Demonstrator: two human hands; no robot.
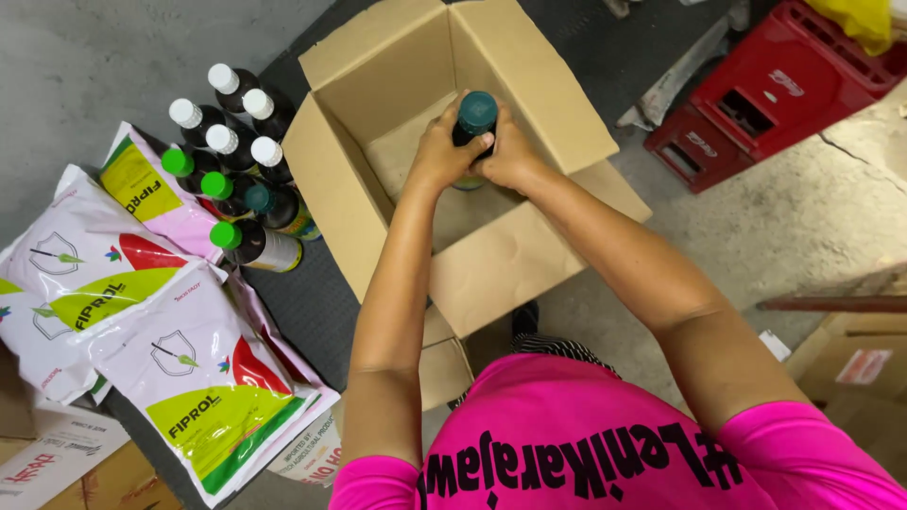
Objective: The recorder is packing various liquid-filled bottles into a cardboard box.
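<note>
Both hands, left hand [439, 151] and right hand [510, 156], are wrapping tight around a dark bottle [475, 118], keeping it standing up inside the open box [529, 255].

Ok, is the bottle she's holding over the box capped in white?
No, the bottle gripped by the left hand and right hand over the open cardboard box has a dark teal cap.

Even, soft daylight; sharp picture with wide-angle stretch

Light falls brightest at two to three o'clock on the concrete floor [803, 217], dimmer at ten o'clock. The cardboard box [529, 255] holds a soft shadow inside. Mild glare sits on the glossy pouches [189, 378] at eight o'clock. Edges bend slightly; focus stays crisp throughout.
</note>
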